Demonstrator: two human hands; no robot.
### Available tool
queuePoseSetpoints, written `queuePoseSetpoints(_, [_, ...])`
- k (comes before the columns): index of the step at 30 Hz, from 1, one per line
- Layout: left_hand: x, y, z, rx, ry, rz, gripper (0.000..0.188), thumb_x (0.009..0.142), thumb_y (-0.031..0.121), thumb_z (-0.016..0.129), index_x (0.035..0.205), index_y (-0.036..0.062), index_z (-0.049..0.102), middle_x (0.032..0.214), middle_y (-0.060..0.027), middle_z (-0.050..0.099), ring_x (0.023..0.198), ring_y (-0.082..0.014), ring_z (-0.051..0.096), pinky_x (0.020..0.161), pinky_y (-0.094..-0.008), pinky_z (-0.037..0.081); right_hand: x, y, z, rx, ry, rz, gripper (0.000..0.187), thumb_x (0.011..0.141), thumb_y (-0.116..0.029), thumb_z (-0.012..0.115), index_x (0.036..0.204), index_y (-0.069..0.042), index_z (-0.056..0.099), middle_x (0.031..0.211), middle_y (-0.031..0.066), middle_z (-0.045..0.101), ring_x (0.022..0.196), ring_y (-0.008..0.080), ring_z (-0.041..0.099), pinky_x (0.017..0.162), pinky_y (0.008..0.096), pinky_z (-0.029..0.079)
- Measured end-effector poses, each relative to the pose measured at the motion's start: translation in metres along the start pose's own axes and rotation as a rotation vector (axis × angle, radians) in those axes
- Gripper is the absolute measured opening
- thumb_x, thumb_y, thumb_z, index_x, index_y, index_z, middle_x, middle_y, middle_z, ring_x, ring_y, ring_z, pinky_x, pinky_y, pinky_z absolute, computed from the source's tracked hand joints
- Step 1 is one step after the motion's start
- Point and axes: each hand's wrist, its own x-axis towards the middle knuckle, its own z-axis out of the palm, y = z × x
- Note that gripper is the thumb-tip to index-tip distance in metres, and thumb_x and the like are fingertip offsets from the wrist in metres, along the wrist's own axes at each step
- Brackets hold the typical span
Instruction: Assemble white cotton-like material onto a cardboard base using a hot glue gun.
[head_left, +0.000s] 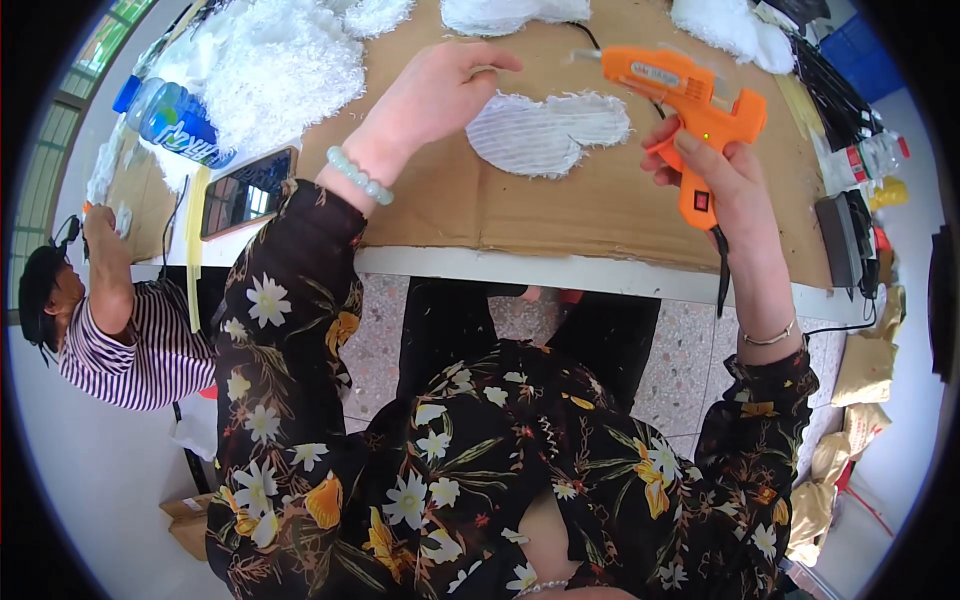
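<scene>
My right hand (712,172) grips an orange hot glue gun (690,105), its nozzle pointing left above the cardboard-covered table (560,215). My left hand (440,90) hovers with fingers loosely curled over the left end of a white fuzzy sole-shaped piece (548,132) lying flat on the cardboard. Its fingertips are close to the piece's upper edge; I cannot tell whether they touch it. A pale bead bracelet (360,176) circles my left wrist.
A heap of white fluffy material (270,65) lies at the far left, more white pieces (510,12) at the back. A blue-labelled water bottle (170,118) and a phone (248,192) lie left. A person in a striped shirt (130,350) works at left. Bags (860,370) stand at right.
</scene>
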Motion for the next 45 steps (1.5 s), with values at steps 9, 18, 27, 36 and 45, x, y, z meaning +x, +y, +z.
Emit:
queuePoseSetpoints(9, [0.027, -0.005, 0.023, 0.064, -0.168, 0.063, 0.029, 0.075, 0.002, 0.044, 0.092, 0.0021, 0.068, 0.085, -0.0139, 0.066, 0.082, -0.0295, 0.061, 0.074, -0.0362, 0.049, -0.001, 0.013, -0.01, -0.166, -0.088, 0.148, 0.024, 0.089, -0.022, 0.057, 0.102, -0.001, 0.057, 0.088, 0.0028, 0.06, 0.079, 0.0108, 0.055, 0.071, 0.0255, 0.045])
queuePoseSetpoints(18, [0.022, -0.015, 0.035, 0.162, -0.095, 0.229, 0.03, 0.074, -0.004, 0.041, 0.089, 0.0023, 0.067, 0.104, -0.0092, 0.063, 0.09, -0.0253, 0.059, 0.083, -0.0319, 0.046, 0.013, 0.02, -0.001, -0.291, -0.127, 0.19, 0.021, 0.089, -0.018, 0.058, 0.101, -0.001, 0.055, 0.086, 0.0008, 0.057, 0.079, 0.0083, 0.054, 0.072, 0.024, 0.044])
queuePoseSetpoints(27, [0.024, -0.015, 0.035, 0.034, -0.174, 0.144, 0.026, 0.074, -0.005, 0.043, 0.087, 0.0007, 0.065, 0.112, -0.012, 0.06, 0.099, -0.0253, 0.057, 0.085, -0.0319, 0.046, 0.016, 0.018, 0.003, -0.385, -0.117, 0.221, 0.02, 0.089, -0.023, 0.058, 0.093, -0.003, 0.057, 0.078, -0.0011, 0.056, 0.073, 0.007, 0.052, 0.067, 0.0236, 0.042])
queuePoseSetpoints(36, [0.022, -0.014, 0.037, -0.045, -0.162, 0.101, 0.026, 0.076, 0.002, 0.044, 0.085, 0.0036, 0.068, 0.104, -0.0096, 0.063, 0.099, -0.0277, 0.055, 0.086, -0.0352, 0.045, 0.013, 0.011, 0.007, -0.469, -0.093, 0.253, 0.021, 0.089, -0.024, 0.057, 0.086, -0.003, 0.056, 0.073, -0.002, 0.053, 0.067, 0.0063, 0.048, 0.059, 0.0231, 0.039])
queuePoseSetpoints(45, [0.023, -0.014, 0.036, -0.019, -0.207, 0.125, 0.027, 0.074, -0.005, 0.041, 0.087, -0.0005, 0.064, 0.113, -0.0127, 0.059, 0.088, -0.0219, 0.061, 0.08, -0.03, 0.047, 0.015, 0.012, 0.002, -0.517, -0.078, 0.283, 0.021, 0.088, -0.021, 0.057, 0.092, -0.001, 0.054, 0.072, -0.001, 0.052, 0.066, 0.0063, 0.047, 0.059, 0.0228, 0.04])
